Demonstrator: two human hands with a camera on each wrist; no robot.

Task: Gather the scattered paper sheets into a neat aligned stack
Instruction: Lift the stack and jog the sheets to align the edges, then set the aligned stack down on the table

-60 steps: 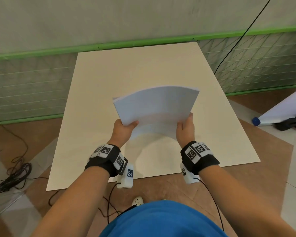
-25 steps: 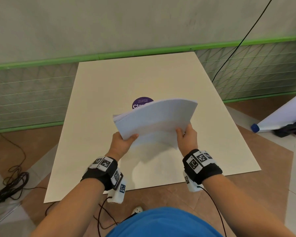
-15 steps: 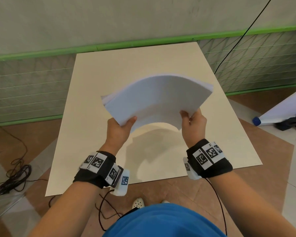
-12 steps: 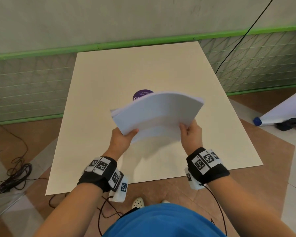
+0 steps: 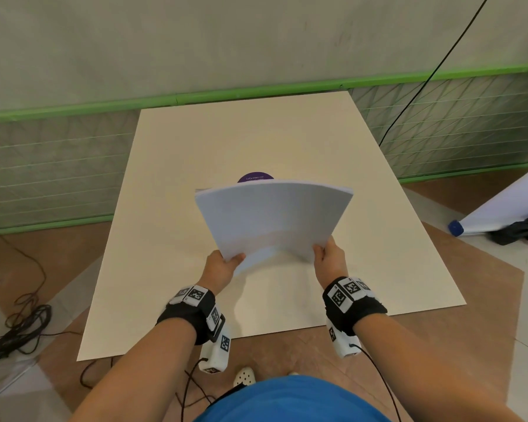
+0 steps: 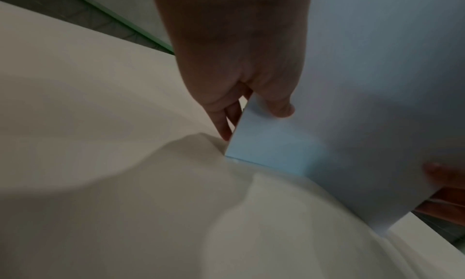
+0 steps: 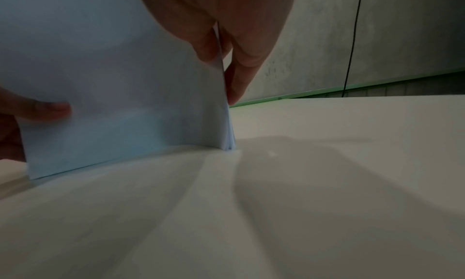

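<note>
A bundle of white paper sheets stands on its near edge on the cream board, bowed and leaning away from me. My left hand pinches its lower left corner, thumb on the front face. My right hand pinches the lower right corner. In the left wrist view the paper sheets rest with their bottom edge on the board, my left hand at their side edge. In the right wrist view my right hand clamps the paper sheets, whose corner touches the board.
A purple round sticker peeks out behind the sheets on the board. A green-edged wall runs behind. Black cables lie on the floor at left; a white roll with a blue cap and dark cloth lie at right.
The bundle was lifted high about half a second ago, then came down; its lower edge now rests on the board. Both hands keep their grip on the corners.
</note>
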